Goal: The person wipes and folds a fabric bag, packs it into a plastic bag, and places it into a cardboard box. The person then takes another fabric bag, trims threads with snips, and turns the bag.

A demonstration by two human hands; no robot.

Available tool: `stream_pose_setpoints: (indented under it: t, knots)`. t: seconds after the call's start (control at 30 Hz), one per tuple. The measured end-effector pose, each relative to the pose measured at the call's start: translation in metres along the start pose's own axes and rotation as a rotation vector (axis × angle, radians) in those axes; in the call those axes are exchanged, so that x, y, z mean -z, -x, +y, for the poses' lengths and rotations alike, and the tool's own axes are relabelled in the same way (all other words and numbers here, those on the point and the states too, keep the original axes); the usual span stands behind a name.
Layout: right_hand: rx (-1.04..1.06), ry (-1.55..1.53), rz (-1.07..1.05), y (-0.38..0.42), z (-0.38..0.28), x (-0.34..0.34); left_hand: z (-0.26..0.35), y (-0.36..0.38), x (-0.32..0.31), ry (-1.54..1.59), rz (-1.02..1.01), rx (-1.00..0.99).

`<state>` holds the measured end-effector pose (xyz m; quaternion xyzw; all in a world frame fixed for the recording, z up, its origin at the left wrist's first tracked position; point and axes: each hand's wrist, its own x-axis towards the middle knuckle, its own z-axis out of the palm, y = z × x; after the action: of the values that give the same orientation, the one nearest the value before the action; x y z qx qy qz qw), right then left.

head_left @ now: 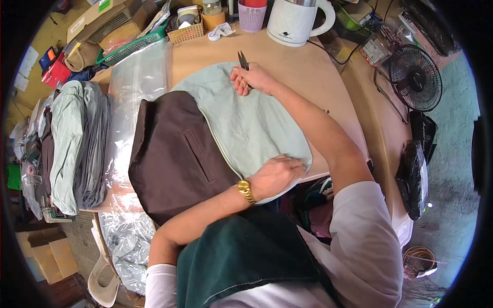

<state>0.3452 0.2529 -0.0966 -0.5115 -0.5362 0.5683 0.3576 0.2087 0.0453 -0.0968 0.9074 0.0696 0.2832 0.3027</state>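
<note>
A garment of dark brown and pale green cloth lies over the table in front of me; its brown part (174,149) has a long welt pocket, and its pale green part (246,123) spreads to the right. My left hand (280,177), with a gold watch at the wrist, is closed on the near right edge of the pale green cloth. Over the far edge of that cloth, my right hand (251,79) is closed around small dark thread snips (243,60), blades pointing away from me. Its curled fingers hide the handles.
Stacked pale green garments (77,143) lie at left beside clear plastic sheets (136,77). Along the back stand a green basket (134,49), a purple cup (252,17) and a white kettle (291,23) with a cord. A black fan (415,77) is at right.
</note>
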Motion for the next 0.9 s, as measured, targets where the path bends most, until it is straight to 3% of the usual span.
stream_pose_setpoints:
  t: [0.07, 0.1, 0.17, 0.27, 0.33, 0.4, 0.47, 0.53, 0.57, 0.6, 0.67, 0.7, 0.73, 0.8, 0.9]
  knots:
    - [0.042, 0.006, 0.078, 0.001, 0.002, -0.001, 0.01, 0.018, 0.025, 0.004, -0.246, 0.043]
    - [0.085, 0.012, 0.157, 0.001, 0.003, -0.003, 0.017, 0.03, 0.036, 0.111, -0.118, 0.006]
    - [0.101, 0.111, 0.222, 0.002, 0.001, -0.002, 0.039, 0.06, 0.076, 0.229, -0.046, 0.127]
    - [0.143, 0.235, 0.317, 0.004, 0.007, -0.008, 0.075, 0.133, 0.15, -0.129, 0.191, 0.623]
    - [0.438, 0.767, 0.374, 0.016, 0.004, -0.02, 0.075, 0.22, 0.191, -0.15, 0.363, 1.273]
    - [0.457, 0.834, 0.299, 0.025, 0.008, -0.031, 0.099, 0.266, 0.229, -0.64, 0.084, 1.509]
    - [0.46, 1.004, 0.165, 0.037, 0.005, -0.039, 0.127, 0.304, 0.232, -0.978, 0.14, 1.232]
    - [0.381, 1.162, -0.032, 0.048, -0.014, -0.038, 0.137, 0.298, 0.232, -0.968, 0.402, 1.185]
    - [0.318, 1.231, -0.154, 0.047, -0.025, -0.037, 0.138, 0.28, 0.231, -0.807, 0.571, 1.237]
    - [0.35, 1.238, -0.171, 0.034, -0.032, -0.033, 0.134, 0.265, 0.23, -0.826, 0.553, 1.123]
    - [0.161, 0.984, -0.254, 0.002, -0.049, -0.032, 0.103, 0.23, 0.218, -0.677, 0.593, 0.872]
    - [0.179, 0.988, -0.262, -0.006, -0.056, -0.045, 0.088, 0.196, 0.206, -0.607, 0.586, 0.771]
    - [0.237, 0.88, -0.016, -0.014, -0.065, -0.065, 0.066, 0.173, 0.192, -0.591, 0.496, 0.681]
    - [0.339, 0.633, 0.468, -0.026, -0.081, -0.099, 0.033, 0.136, 0.155, -0.816, 0.293, 0.711]
    - [0.268, 0.819, 0.653, -0.03, -0.03, -0.135, 0.017, 0.136, 0.112, -0.779, 0.082, 0.781]
